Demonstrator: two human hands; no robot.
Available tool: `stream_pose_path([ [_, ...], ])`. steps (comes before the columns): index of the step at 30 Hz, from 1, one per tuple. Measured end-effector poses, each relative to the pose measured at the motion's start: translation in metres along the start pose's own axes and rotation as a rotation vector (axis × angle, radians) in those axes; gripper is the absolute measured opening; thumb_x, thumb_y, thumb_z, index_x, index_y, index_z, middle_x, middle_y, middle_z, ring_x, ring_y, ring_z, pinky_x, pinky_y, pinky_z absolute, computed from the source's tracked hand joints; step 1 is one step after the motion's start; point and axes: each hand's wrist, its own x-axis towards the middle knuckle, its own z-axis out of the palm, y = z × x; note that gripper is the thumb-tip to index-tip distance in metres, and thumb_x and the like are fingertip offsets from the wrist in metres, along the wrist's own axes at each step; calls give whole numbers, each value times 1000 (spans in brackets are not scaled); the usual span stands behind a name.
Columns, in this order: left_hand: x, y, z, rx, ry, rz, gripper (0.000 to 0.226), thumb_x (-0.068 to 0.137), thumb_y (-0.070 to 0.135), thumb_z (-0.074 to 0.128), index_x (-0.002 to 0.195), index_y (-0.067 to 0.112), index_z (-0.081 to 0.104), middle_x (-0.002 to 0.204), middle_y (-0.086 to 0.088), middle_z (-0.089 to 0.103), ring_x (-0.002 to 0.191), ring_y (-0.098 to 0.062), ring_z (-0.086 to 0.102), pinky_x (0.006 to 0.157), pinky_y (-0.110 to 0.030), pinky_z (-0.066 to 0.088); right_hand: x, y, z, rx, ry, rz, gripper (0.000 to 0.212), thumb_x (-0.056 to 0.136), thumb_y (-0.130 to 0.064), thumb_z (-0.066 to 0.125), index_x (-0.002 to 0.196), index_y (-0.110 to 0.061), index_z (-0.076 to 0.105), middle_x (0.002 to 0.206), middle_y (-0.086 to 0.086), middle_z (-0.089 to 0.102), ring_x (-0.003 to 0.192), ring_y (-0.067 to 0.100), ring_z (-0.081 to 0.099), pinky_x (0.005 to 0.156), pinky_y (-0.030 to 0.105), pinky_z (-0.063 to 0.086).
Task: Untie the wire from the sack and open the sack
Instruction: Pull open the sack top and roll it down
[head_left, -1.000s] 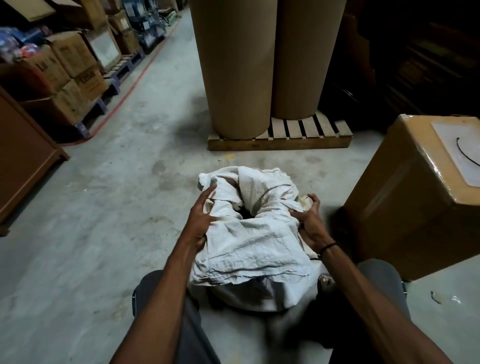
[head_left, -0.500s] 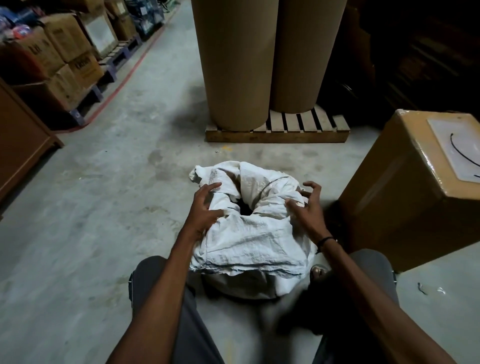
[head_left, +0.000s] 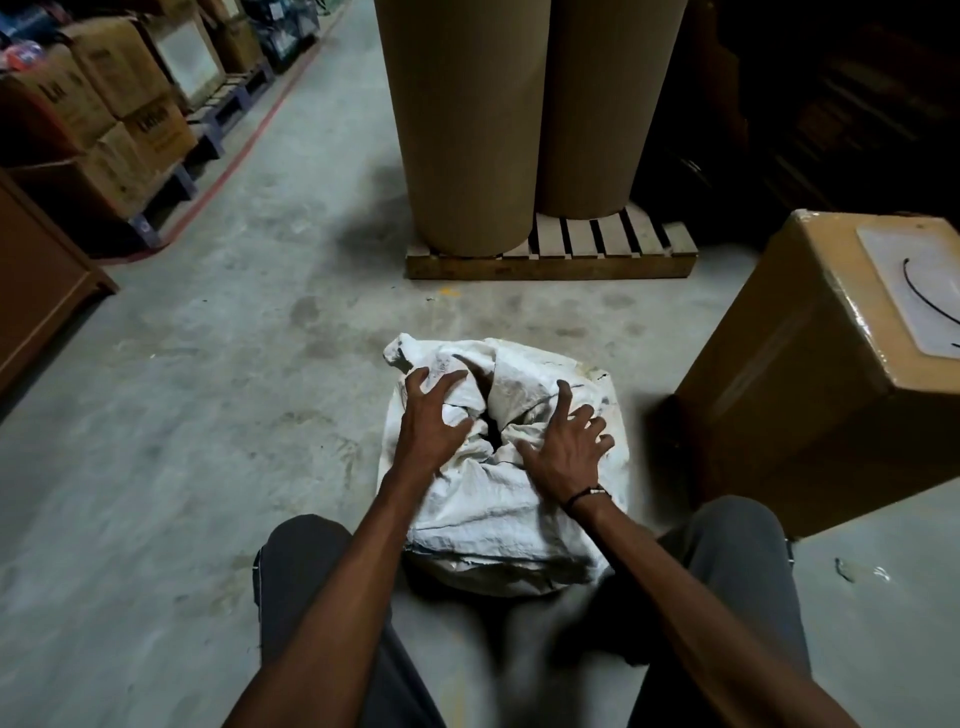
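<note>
Already untied, it seems: sack (head_left: 498, 499) on floor at 6 o'clock, mouth gaping slightly, no wire seen on it. Left hand (head_left: 428, 421) and right hand (head_left: 563, 447) splayed, pressing cloth, gripping nothing. Widening mouth remains.

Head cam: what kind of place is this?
Likely a warehouse or storeroom: bare grey concrete floor, stacked brown cardboard boxes on pallets along a red floor line, and two tall brown cardboard rolls standing on a wooden pallet.
</note>
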Motion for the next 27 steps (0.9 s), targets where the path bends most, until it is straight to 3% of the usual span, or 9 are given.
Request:
stream_pose_path([
  [3, 0, 2, 3, -33, -73, -53, 99, 58, 28, 92, 148, 23, 52, 157, -15, 24, 148, -25, 30, 118, -31, 34, 0, -1, 9, 73, 3, -30, 119, 75, -64, 74, 163, -21, 7, 132, 21, 47, 120, 45, 49, 96, 58, 40],
  [6, 7, -5, -3, -33, -137, -77, 104, 55, 12, 84, 152, 24, 46, 158, -15, 23, 149, -30, 33, 113, -28, 39, 5, 8, 2, 287, 59, -143, 117, 69, -53, 83, 160, -21, 15, 126, 14, 53, 114, 40, 53, 92, 52, 41],
  [9, 17, -15, -20, -36, -160, -106, 110, 48, 16, 72, 154, 23, 44, 159, -16, 22, 148, -28, 33, 108, -27, 43, 19, 24, -14, 494, 87, -148, 120, 58, -48, 91, 153, -24, 20, 121, 8, 63, 106, 35, 63, 82, 46, 49],
  [12, 20, -28, -40, -30, -175, -142, 113, 47, 14, 70, 156, 24, 39, 159, -15, 22, 146, -34, 36, 112, -41, 46, 35, 49, -31, 548, 55, -114, 126, 46, -50, 91, 147, -29, 19, 87, 0, 63, 72, 25, 61, 67, 49, 56],
  [16, 16, -39, -54, -58, -151, -197, 114, 48, 13, 68, 157, 27, 37, 159, -11, 26, 147, -31, 36, 113, -48, 45, 43, 75, -52, 627, -19, -68, 120, 49, -28, 99, 140, -36, 21, 69, -2, 51, 58, 21, 53, 60, 58, 57],
  [20, 2, -17, -43, -144, -74, -190, 99, 54, 19, 70, 151, 26, 48, 157, -13, 25, 149, -27, 34, 113, -33, 43, 30, 60, -61, 615, -56, -120, 115, 52, -23, 97, 141, -32, 24, 74, 1, 62, 61, 21, 59, 64, 49, 57],
  [23, -21, 4, -30, -197, 68, -193, 78, 65, 26, 82, 140, 24, 60, 158, -11, 25, 148, -21, 34, 116, -29, 39, 16, 49, -58, 609, 2, -125, 110, 49, -43, 90, 139, -22, 29, 64, -3, 54, 57, 19, 54, 56, 43, 50],
  [26, -54, 12, -7, -218, 251, -239, 61, 76, 23, 89, 131, 18, 65, 155, -11, 37, 130, 7, 33, 108, -1, 28, 3, 47, -50, 632, 29, -114, 101, 54, -37, 87, 137, -20, 31, 66, 3, 51, 58, 28, 55, 56, 48, 51],
  [27, -65, 14, 2, -237, 287, -291, 60, 77, 25, 89, 132, 21, 65, 155, -10, 35, 128, 7, 34, 110, -4, 31, -1, 48, -46, 636, 33, -106, 99, 56, -32, 87, 137, -20, 31, 67, 5, 51, 60, 33, 57, 57, 50, 52],
])
